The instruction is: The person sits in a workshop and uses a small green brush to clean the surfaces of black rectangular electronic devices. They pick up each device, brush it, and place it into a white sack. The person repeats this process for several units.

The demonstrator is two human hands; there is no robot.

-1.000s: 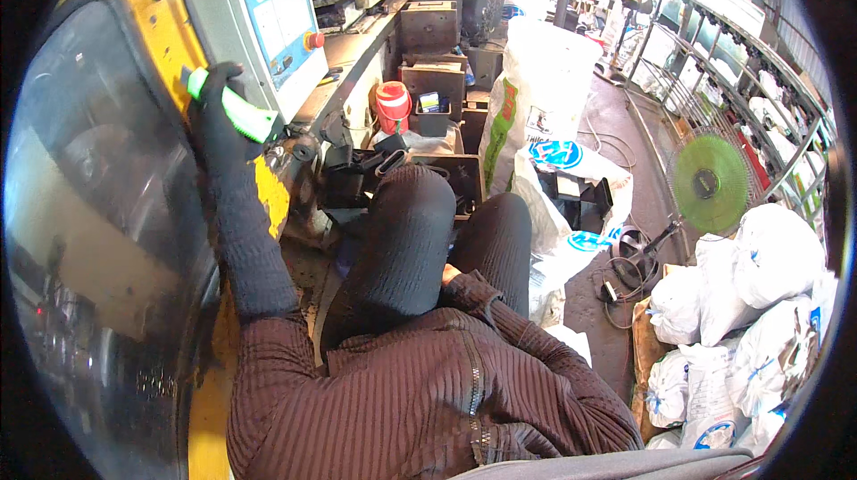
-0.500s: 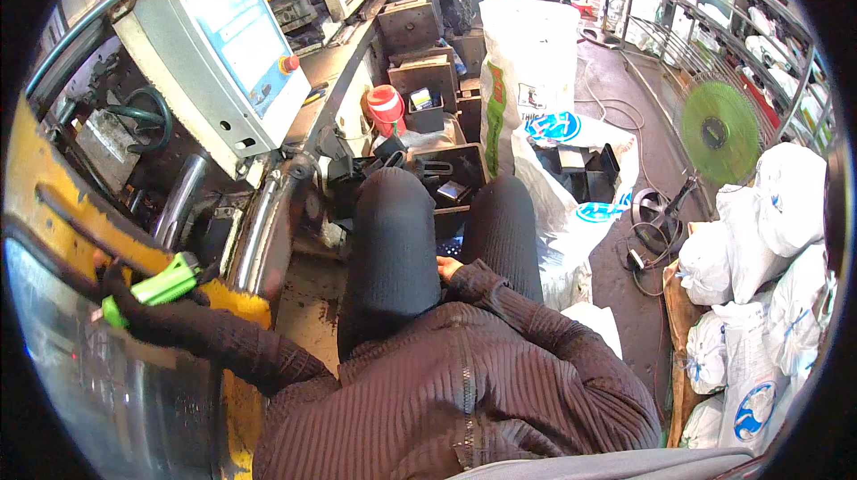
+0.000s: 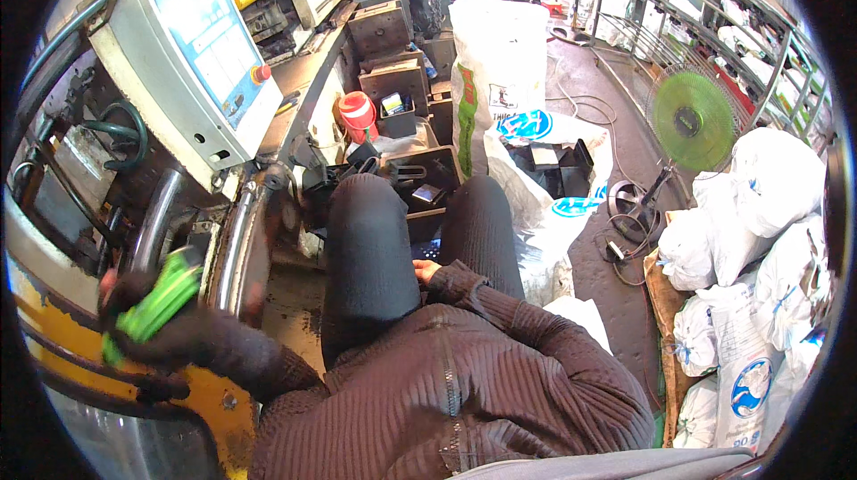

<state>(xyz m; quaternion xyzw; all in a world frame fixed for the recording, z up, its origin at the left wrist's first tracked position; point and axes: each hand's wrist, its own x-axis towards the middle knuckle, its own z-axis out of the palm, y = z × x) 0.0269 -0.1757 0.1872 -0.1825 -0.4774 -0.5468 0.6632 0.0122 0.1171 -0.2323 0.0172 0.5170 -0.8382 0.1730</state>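
Note:
At the left, beside the machine's yellow door (image 3: 228,404), my left hand (image 3: 129,306) is smeared by motion. It looks dark, as if gloved, and appears closed on a bright green tool (image 3: 165,302) with a dark end; the tool's exact kind is blurred. My right hand (image 3: 427,272) rests in my lap between my thighs. Its few visible fingers are curled, and the sleeve and thigh hide whatever they may hold. Beyond my knees, an open dark bin (image 3: 442,163) has a small shiny piece in it.
A control panel (image 3: 192,43) with a red button rises front left. Past it stands a red bucket (image 3: 358,114). An open white sack (image 3: 594,136) holds dark parts. To the right are a green fan (image 3: 692,121), its cables, and stacked white sacks (image 3: 754,186).
The yellow door has slid back toward me, lower in the view, uncovering more of the machine. My left hand has shifted slightly with the green tool. My right hand stays in my lap.

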